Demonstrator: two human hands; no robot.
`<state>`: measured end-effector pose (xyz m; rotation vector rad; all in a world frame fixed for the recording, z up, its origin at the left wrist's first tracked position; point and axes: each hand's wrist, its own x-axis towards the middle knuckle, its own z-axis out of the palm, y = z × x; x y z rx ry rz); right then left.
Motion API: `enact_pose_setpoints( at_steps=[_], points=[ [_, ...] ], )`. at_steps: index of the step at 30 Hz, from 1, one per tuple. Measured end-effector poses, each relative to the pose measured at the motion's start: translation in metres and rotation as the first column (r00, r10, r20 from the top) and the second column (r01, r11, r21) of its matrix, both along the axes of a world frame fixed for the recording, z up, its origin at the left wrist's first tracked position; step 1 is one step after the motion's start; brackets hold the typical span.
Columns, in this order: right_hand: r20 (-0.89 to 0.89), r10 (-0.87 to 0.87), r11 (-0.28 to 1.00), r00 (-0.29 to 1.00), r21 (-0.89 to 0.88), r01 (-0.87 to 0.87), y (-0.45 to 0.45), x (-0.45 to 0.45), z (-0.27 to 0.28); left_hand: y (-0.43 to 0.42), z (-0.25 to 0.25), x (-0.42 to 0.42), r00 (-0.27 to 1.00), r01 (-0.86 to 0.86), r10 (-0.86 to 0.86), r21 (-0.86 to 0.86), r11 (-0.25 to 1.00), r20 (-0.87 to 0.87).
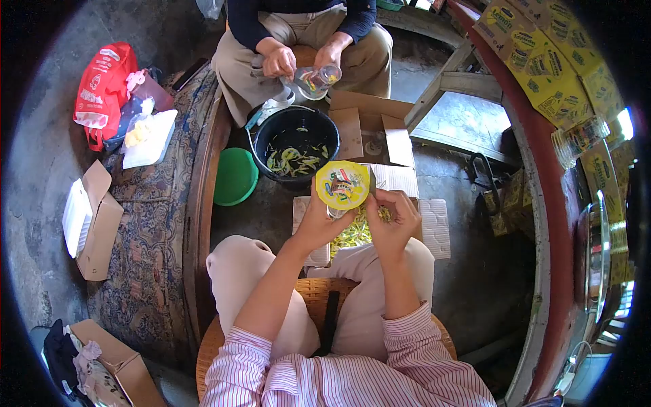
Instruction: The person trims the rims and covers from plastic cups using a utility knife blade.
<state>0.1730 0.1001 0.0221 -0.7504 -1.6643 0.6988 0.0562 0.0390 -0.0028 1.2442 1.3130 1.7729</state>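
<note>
My left hand [317,222] is closed around a clear plastic container [333,213], held up in front of my knees. A round yellow printed label [342,184] covers the face turned toward me, with a brand print in red, green and white. My right hand [393,220] is at the container's right side, thumb and forefinger pinched together at the label's edge. What lies between those fingertips is too small to make out. Below both hands, an open cardboard box [434,227] holds many yellow-green strips [352,234], partly hidden by my hands.
Ahead stands a black bucket [256,154] with yellow-green strips inside, beside a green plastic lid [234,178]. A seated person [302,34] opposite holds a clear plastic jar [319,80]. Another open carton [380,112] lies beyond my box. A wooden frame [475,85] stands right.
</note>
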Motion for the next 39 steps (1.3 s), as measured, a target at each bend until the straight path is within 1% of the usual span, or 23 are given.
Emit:
enact_pose_setpoints(
  at_steps=[2,5,6,8,9,11,12,15,18,22,24,27,30,31,33,34,37,38,39],
  points=[
    [0.035,-0.010,1.000,0.999,0.020,0.009,-0.004,-0.001,0.004,0.001,-0.008,-0.001,1.000,-0.010,0.010,-0.020,1.000,-0.015],
    [0.095,-0.038,0.997,0.995,0.076,0.031,-0.009,0.000,0.006,0.003,-0.016,-0.004,0.992,-0.042,0.035,-0.053,0.998,-0.117],
    [0.110,-0.051,0.993,0.993,0.107,0.039,-0.007,-0.001,0.006,0.005,-0.016,-0.005,0.978,-0.097,0.089,-0.032,0.995,-0.190],
    [0.060,-0.036,0.996,0.998,0.085,0.031,-0.008,-0.005,0.003,0.000,-0.017,0.001,0.929,-0.202,0.192,0.001,0.979,-0.315],
    [0.035,-0.028,0.997,0.999,0.071,0.025,-0.009,-0.006,0.001,-0.001,-0.014,0.002,0.916,-0.208,0.194,-0.003,0.978,-0.351],
    [0.041,-0.044,0.996,0.998,0.073,0.040,-0.010,-0.007,0.002,-0.002,-0.010,0.001,0.885,-0.226,0.199,-0.014,0.974,-0.420],
    [0.036,-0.048,0.997,0.998,0.064,0.046,-0.010,-0.007,0.000,-0.001,-0.009,0.001,0.879,-0.228,0.206,0.002,0.974,-0.430],
    [0.042,-0.058,0.997,0.997,0.057,0.056,-0.010,-0.008,-0.002,-0.001,-0.009,0.001,0.942,-0.197,0.179,-0.035,0.980,-0.284],
    [0.064,-0.058,0.996,0.996,0.068,0.054,-0.010,-0.009,-0.002,0.003,-0.010,0.001,0.970,-0.197,0.187,-0.057,0.979,-0.157],
    [0.055,-0.061,0.998,0.997,0.035,0.060,-0.010,-0.010,-0.001,0.000,-0.005,-0.003,0.943,-0.177,0.158,-0.040,0.983,-0.291],
    [0.050,-0.069,0.997,0.996,0.050,0.066,-0.009,-0.010,-0.002,0.000,-0.003,-0.002,0.924,-0.195,0.172,-0.034,0.980,-0.343],
    [0.054,-0.074,0.995,0.996,0.068,0.070,-0.008,-0.010,-0.003,0.000,-0.006,-0.003,0.922,-0.188,0.157,-0.054,0.981,-0.353],
    [0.048,-0.087,0.994,0.995,0.074,0.083,-0.004,-0.009,0.001,-0.001,-0.009,-0.004,0.873,-0.163,0.122,-0.046,0.986,-0.473],
    [0.046,-0.092,0.994,0.995,0.071,0.089,-0.003,-0.009,0.003,-0.001,-0.010,-0.001,0.912,-0.154,0.124,-0.047,0.987,-0.391],
    [0.051,-0.043,0.997,0.998,0.071,0.040,-0.001,-0.005,0.007,0.000,-0.010,0.003,0.968,-0.137,0.123,-0.053,0.989,-0.220],
    [0.051,-0.018,0.997,0.999,0.075,0.014,0.001,-0.005,0.009,0.001,-0.011,-0.002,0.953,-0.115,0.096,-0.051,0.992,-0.288],
    [0.033,-0.009,0.998,0.999,0.059,0.007,0.002,-0.002,0.004,0.001,-0.007,-0.006,0.932,-0.072,0.054,-0.036,0.997,-0.358],
    [0.034,-0.012,0.997,0.999,0.074,0.009,0.002,-0.002,0.005,0.000,-0.008,-0.005,0.961,-0.056,0.037,-0.060,0.997,-0.273],
    [0.035,-0.013,0.996,0.999,0.091,0.010,0.002,-0.002,0.006,0.000,-0.010,-0.005,0.965,-0.038,0.015,-0.083,0.996,-0.260]
  ],
)
